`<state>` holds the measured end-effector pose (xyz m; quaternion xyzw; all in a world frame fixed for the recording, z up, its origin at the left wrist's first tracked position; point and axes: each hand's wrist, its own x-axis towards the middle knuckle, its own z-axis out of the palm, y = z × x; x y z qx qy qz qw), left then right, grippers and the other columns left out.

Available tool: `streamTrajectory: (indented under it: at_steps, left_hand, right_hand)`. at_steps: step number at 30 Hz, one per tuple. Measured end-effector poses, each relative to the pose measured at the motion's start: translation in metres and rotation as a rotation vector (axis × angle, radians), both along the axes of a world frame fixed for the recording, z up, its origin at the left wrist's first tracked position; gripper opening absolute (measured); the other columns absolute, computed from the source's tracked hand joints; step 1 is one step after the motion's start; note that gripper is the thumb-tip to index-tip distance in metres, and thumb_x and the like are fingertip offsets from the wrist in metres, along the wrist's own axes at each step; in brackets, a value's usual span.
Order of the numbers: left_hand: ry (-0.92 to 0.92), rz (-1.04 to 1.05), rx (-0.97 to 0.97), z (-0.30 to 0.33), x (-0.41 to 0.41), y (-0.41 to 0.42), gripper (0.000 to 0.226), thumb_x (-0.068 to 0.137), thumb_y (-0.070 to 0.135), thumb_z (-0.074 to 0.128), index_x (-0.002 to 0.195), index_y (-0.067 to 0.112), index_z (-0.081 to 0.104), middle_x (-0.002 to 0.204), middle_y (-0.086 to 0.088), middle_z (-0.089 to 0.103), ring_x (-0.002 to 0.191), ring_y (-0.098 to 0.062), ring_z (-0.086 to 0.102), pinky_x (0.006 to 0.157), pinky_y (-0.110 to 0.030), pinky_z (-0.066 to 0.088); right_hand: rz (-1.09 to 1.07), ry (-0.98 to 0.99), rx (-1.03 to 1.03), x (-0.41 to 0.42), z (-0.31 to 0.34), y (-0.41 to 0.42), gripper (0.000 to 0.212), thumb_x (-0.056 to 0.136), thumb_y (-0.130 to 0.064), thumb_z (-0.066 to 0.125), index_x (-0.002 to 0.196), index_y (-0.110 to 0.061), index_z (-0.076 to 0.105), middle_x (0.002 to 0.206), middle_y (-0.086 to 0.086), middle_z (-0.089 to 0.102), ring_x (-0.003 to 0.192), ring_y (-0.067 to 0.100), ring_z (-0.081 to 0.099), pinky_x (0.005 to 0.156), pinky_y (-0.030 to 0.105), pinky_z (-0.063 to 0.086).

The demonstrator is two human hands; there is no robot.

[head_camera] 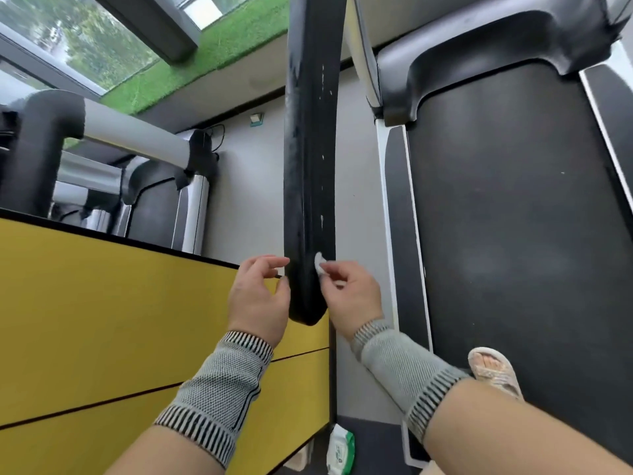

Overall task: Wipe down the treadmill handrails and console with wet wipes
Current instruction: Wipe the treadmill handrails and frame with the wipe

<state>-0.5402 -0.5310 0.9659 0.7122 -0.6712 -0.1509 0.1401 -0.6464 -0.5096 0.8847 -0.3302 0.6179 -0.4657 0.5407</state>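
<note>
A black padded handrail (310, 159) runs from the top of the view down to its rounded end near my hands. It carries white specks and streaks. My right hand (352, 294) pinches a small white piece of wipe (319, 263) against the rail's right side near the end. My left hand (260, 293) hovers at the rail's left side with fingers loosely curled, holding nothing. A green and white pack of wet wipes (339, 449) lies on the floor below.
The treadmill belt (513, 217) fills the right, with my sandalled foot (496, 373) on it. A yellow cabinet (120, 320) stands at the left. Another treadmill (137, 159) stands behind it, below a window and green turf ledge.
</note>
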Motion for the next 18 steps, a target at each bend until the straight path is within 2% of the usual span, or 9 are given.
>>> streamTrajectory:
  at_steps: [2, 5, 10, 13, 15, 18]
  left_hand:
    - [-0.006, -0.009, 0.016, 0.001, 0.000, -0.004, 0.021, 0.087, 0.008, 0.063, 0.104, 0.020, 0.064, 0.102, 0.009, 0.055, 0.092, -0.007, 0.058, 0.078, -0.027, 0.053]
    - [-0.032, -0.029, 0.058, 0.000, 0.001, -0.007, 0.022, 0.088, 0.010, 0.063, 0.107, 0.021, 0.063, 0.100, 0.011, 0.056, 0.093, -0.006, 0.058, 0.078, -0.024, 0.051]
    - [-0.035, -0.053, 0.065, -0.001, 0.003, -0.006, 0.024, 0.086, 0.008, 0.064, 0.107, 0.021, 0.062, 0.097, 0.014, 0.054, 0.091, -0.004, 0.058, 0.075, -0.018, 0.046]
    - [-0.045, -0.061, 0.068, -0.001, 0.003, -0.006, 0.023, 0.086, 0.009, 0.064, 0.104, 0.024, 0.060, 0.097, 0.015, 0.054, 0.089, -0.001, 0.057, 0.072, -0.015, 0.046]
    - [-0.048, -0.065, 0.064, -0.001, 0.002, -0.006, 0.023, 0.086, 0.010, 0.064, 0.104, 0.023, 0.061, 0.096, 0.016, 0.053, 0.089, -0.001, 0.057, 0.072, -0.015, 0.045]
    - [-0.062, -0.086, 0.048, 0.001, 0.000, -0.008, 0.023, 0.085, 0.010, 0.065, 0.105, 0.021, 0.062, 0.096, 0.016, 0.052, 0.089, -0.003, 0.057, 0.069, -0.009, 0.040]
  right_hand:
    - [-0.003, -0.005, 0.062, -0.003, -0.007, -0.021, 0.019, 0.091, -0.025, 0.060, 0.108, -0.019, 0.068, 0.099, -0.006, 0.065, 0.090, 0.007, 0.061, 0.083, 0.021, 0.052]
    - [0.052, -0.018, 0.148, -0.006, -0.018, -0.021, 0.016, 0.092, -0.029, 0.059, 0.104, -0.021, 0.066, 0.094, -0.004, 0.067, 0.087, 0.009, 0.063, 0.083, 0.030, 0.055]
    - [0.054, -0.026, -0.021, 0.000, -0.009, -0.001, 0.007, 0.091, -0.028, 0.060, 0.093, -0.023, 0.064, 0.093, -0.007, 0.064, 0.083, 0.003, 0.061, 0.071, 0.014, 0.052]
    - [0.029, -0.078, 0.166, -0.002, -0.023, -0.015, 0.019, 0.092, -0.037, 0.057, 0.096, -0.021, 0.065, 0.090, -0.006, 0.067, 0.084, 0.011, 0.064, 0.079, 0.027, 0.055]
    - [0.055, -0.036, 0.245, -0.005, -0.027, -0.022, 0.021, 0.092, -0.037, 0.056, 0.098, -0.018, 0.065, 0.090, -0.005, 0.067, 0.086, 0.013, 0.064, 0.085, 0.034, 0.055]
    - [0.029, -0.085, 0.105, -0.007, -0.011, -0.023, 0.015, 0.093, -0.038, 0.056, 0.093, -0.024, 0.063, 0.087, -0.007, 0.066, 0.082, 0.009, 0.063, 0.077, 0.026, 0.055]
